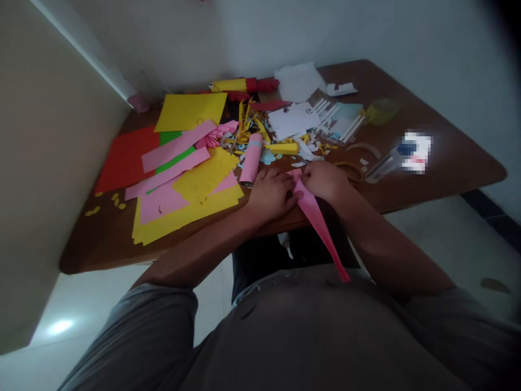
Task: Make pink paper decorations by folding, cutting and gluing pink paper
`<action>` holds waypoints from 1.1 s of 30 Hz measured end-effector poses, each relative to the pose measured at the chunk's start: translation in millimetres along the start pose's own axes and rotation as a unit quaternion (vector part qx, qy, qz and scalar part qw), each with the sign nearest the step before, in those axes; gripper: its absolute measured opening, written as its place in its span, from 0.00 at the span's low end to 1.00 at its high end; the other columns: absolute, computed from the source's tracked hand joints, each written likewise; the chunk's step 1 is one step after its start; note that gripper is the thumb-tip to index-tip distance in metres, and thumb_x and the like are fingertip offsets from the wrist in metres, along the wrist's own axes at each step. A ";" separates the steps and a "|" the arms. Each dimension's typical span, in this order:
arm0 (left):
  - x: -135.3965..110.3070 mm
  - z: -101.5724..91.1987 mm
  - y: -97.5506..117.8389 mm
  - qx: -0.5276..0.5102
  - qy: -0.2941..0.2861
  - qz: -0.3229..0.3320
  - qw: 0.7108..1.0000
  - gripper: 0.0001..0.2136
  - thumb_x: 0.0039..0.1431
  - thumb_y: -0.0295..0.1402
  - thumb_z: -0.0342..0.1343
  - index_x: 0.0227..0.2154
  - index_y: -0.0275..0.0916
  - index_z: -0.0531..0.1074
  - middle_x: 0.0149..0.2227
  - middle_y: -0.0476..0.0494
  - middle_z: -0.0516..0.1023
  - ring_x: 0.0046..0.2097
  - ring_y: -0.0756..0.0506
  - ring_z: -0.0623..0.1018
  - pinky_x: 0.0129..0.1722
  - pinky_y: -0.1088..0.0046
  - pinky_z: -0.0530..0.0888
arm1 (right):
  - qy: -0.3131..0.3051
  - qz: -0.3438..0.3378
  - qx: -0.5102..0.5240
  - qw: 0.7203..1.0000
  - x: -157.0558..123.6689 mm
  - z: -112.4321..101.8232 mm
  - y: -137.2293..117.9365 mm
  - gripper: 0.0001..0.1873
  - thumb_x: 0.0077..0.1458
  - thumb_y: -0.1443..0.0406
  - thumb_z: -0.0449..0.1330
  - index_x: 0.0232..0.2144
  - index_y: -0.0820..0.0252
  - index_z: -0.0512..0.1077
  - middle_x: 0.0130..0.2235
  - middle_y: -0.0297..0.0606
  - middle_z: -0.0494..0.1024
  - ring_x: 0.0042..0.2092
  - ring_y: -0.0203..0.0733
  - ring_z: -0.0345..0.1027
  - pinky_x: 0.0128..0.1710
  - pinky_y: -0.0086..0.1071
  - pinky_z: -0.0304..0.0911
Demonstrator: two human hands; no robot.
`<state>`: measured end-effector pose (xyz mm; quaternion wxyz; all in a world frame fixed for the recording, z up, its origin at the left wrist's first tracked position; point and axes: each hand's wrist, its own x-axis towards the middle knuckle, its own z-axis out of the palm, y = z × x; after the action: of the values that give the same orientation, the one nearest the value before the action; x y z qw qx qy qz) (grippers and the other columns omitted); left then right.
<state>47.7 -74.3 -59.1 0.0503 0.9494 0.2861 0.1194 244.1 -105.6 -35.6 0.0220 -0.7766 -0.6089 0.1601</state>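
A long strip of pink paper [312,210] lies at the front edge of the table, its narrow end hanging down over my lap. My right hand [326,182] is closed, its fingertips pinching the strip near the top end. From the other side, my left hand [269,196] rests on the table with bent fingers, its thumb and fingertips gripping the strip's left edge. Just beyond the left hand stands a rolled pink paper tube [251,159] with a pale blue band. A ring of brown tape [349,172] lies beyond my right hand.
To the left are yellow sheets [191,112], a red sheet [129,157] and pink strips [179,145]. Paper scraps [268,156] litter the middle. At the back are a yellow-and-red paper roll [234,85] and white sheets [299,81]. A clear-and-blue object [382,164], partly blurred, lies right.
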 end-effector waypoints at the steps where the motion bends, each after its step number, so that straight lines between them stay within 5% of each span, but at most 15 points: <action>1: 0.1 -0.6 0.1 -0.001 -0.002 0.000 1.000 0.18 0.75 0.48 0.57 0.52 0.42 0.85 0.62 0.37 0.84 0.62 0.30 0.77 0.62 0.45 0.70 | 0.000 0.000 0.001 1.000 0.3 -0.6 -0.2 0.17 0.72 0.62 0.56 0.47 0.60 0.85 0.51 0.54 0.87 0.53 0.54 0.82 0.51 0.38 0.71; 11: -1.2 -2.5 2.9 0.008 -0.012 -0.012 1.000 0.18 0.75 0.47 0.58 0.53 0.41 0.84 0.62 0.38 0.84 0.62 0.31 0.77 0.61 0.45 0.70 | 0.017 0.015 -0.024 0.999 -3.3 4.4 -1.6 0.19 0.72 0.61 0.55 0.50 0.60 0.85 0.50 0.55 0.88 0.52 0.57 0.83 0.49 0.39 0.72; 19: -0.2 -3.1 -0.9 0.011 -0.001 -0.027 1.000 0.18 0.75 0.47 0.58 0.55 0.41 0.83 0.57 0.36 0.86 0.62 0.30 0.77 0.63 0.45 0.69 | 0.057 -0.027 -0.042 0.997 -2.3 8.1 -1.3 0.20 0.75 0.59 0.54 0.48 0.59 0.84 0.50 0.52 0.88 0.52 0.55 0.82 0.46 0.37 0.69; 33: 0.3 -3.4 -4.8 0.027 -0.004 -0.032 0.999 0.20 0.75 0.48 0.58 0.58 0.39 0.80 0.62 0.35 0.83 0.64 0.30 0.76 0.64 0.46 0.69 | 0.071 -0.070 -0.051 0.994 10.5 15.3 -1.8 0.20 0.76 0.59 0.52 0.49 0.63 0.83 0.50 0.54 0.88 0.50 0.54 0.82 0.45 0.37 0.67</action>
<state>44.5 -70.0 -56.5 0.0297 0.9414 0.3189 0.1058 240.4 -97.6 -52.0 0.0365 -0.7417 -0.6659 0.0711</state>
